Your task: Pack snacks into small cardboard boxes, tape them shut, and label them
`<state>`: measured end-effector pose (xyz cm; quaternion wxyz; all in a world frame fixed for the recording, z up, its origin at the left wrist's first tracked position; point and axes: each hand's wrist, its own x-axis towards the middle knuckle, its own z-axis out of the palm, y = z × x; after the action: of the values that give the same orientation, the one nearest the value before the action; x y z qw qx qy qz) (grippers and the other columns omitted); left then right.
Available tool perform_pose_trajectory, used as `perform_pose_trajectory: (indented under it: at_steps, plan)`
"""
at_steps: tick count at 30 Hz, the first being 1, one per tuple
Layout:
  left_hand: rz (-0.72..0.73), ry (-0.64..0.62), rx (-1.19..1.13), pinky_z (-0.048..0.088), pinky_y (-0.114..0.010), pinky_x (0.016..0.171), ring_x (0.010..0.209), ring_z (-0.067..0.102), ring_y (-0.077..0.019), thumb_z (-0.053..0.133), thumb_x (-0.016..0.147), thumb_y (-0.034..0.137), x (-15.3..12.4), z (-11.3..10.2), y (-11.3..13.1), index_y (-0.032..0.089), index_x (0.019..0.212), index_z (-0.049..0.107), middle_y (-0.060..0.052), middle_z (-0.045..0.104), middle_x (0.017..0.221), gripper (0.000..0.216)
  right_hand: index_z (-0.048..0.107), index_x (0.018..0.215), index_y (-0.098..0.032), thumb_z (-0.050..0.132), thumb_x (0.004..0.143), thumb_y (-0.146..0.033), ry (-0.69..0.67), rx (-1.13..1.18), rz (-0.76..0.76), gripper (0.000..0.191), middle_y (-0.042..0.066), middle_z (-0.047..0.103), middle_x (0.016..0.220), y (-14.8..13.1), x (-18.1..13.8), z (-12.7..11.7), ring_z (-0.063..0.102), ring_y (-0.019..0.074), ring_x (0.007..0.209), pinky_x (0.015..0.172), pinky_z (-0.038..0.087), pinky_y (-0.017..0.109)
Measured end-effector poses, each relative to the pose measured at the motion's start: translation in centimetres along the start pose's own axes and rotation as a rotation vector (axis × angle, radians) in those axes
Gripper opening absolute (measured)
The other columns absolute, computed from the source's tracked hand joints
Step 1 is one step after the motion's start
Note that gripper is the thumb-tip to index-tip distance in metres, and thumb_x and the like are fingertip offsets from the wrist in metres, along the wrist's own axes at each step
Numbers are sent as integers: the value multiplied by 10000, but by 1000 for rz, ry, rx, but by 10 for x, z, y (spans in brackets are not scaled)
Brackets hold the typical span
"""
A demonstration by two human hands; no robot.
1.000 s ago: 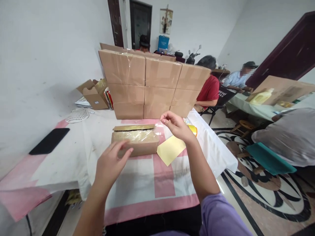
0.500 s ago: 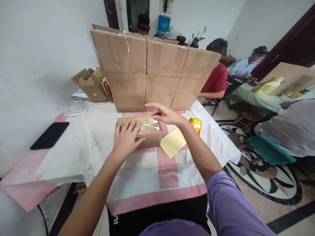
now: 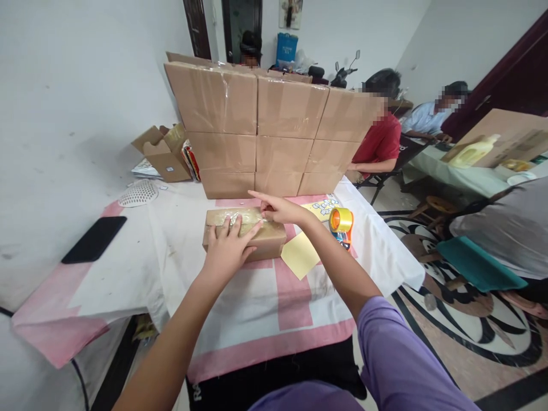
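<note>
A closed cardboard box (image 3: 268, 246) lies lengthwise in front of me, with shiny clear tape along its top. My left hand (image 3: 228, 242) rests on the left part of the top, fingers spread. Over the right part of the same top is my right hand (image 3: 274, 210). Its index finger is stretched out to the left and the others are curled in by the thumb at the tape. Whether anything is between those curled fingers is hidden. A yellow sheet of paper (image 3: 299, 255) lies right of the box, near a tape roll (image 3: 341, 220) in an orange dispenser.
Stacked cardboard boxes (image 3: 278, 105) form a wall behind the box. Leftward are an opened carton (image 3: 166, 160), a white perforated cover (image 3: 139, 194) and a black phone-like slab (image 3: 95, 240). A patterned yellow card (image 3: 319, 209) lies behind my right wrist. Other people sit beyond the table.
My right hand has shifted slightly left along the box top. My left hand stays spread on the box. The whole view has shifted a little, and more of the tape roll shows.
</note>
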<state>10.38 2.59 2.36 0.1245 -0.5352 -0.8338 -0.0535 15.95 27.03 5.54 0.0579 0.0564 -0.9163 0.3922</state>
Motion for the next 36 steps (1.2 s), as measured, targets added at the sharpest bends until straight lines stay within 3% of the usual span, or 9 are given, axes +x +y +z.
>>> perform_pose_trajectory:
  at_steps: [5, 9, 12, 14, 16, 19, 24, 31, 36]
  plan:
    - [8, -11, 12, 325, -743, 1121, 1489, 385, -506, 563, 1003, 388, -1, -1, 6, 383, 1515, 535, -204, 398, 1639, 512, 248, 1655, -307, 514, 912, -51, -15, -167, -21, 830, 2, 618, 962, -1, -4, 4, 557, 154, 836, 802, 483, 294]
    - [8, 4, -2, 310, -773, 1119, 1495, 378, -502, 547, 1010, 378, -3, -2, 6, 345, 1480, 584, -194, 402, 1641, 473, 238, 1658, -343, 729, 857, -226, 159, -520, 55, 947, 59, 607, 1174, -5, -3, -3, 552, 253, 1025, 903, 483, 381]
    - [51, 28, -26, 295, -785, 1127, 1541, 318, -456, 514, 1023, 337, -3, -4, 8, 312, 1459, 597, -140, 362, 1673, 444, 368, 1612, -305, 622, 904, -178, 405, -664, 209, 763, 108, 578, 1319, 11, -10, -28, 561, 301, 1140, 936, 495, 416]
    - [116, 62, -54, 249, -765, 1173, 1563, 309, -376, 455, 1035, 254, -2, -5, 12, 293, 1462, 575, -94, 369, 1674, 445, 530, 1502, -215, 495, 935, -108, 553, -688, 356, 579, 136, 613, 1311, 31, -28, -56, 587, 298, 1164, 958, 498, 408]
    - [171, 95, -90, 214, -714, 1218, 1539, 377, -308, 405, 1033, 181, -1, -3, 18, 270, 1485, 535, -81, 435, 1638, 479, 651, 1355, -149, 462, 941, -102, 614, -680, 542, 458, 151, 680, 1230, 56, -57, -87, 628, 290, 1127, 957, 503, 389]
    - [192, 153, -141, 296, -591, 1210, 1441, 516, -280, 408, 1031, 175, 1, 4, 29, 232, 1508, 509, -96, 563, 1541, 491, 743, 1200, -154, 511, 928, -132, 578, -692, 752, 358, 137, 749, 1137, 88, -106, -129, 669, 277, 1062, 921, 511, 356]
    - [205, 308, -150, 374, -472, 1132, 1305, 635, -282, 489, 1019, 196, 2, 19, 34, 225, 1411, 610, -78, 673, 1420, 412, 816, 1017, -148, 603, 885, -153, 500, -698, 844, 251, 116, 787, 1006, 132, -162, -168, 699, 240, 956, 861, 508, 299]
    - [236, 430, -72, 401, -420, 1086, 1225, 680, -276, 606, 973, 214, 0, 29, 31, 252, 1530, 495, -55, 688, 1401, 569, 805, 1091, -153, 615, 891, -178, 469, -626, 845, 277, 82, 792, 994, 201, -194, -165, 695, 197, 897, 865, 513, 268]
    - [227, 399, -22, 398, -423, 1128, 1206, 692, -274, 651, 948, 226, -5, 31, 29, 304, 1618, 369, -46, 671, 1425, 731, 752, 1255, -152, 561, 920, -139, 457, -574, 809, 386, 116, 754, 1160, 248, -198, -155, 680, 206, 992, 961, 502, 293]
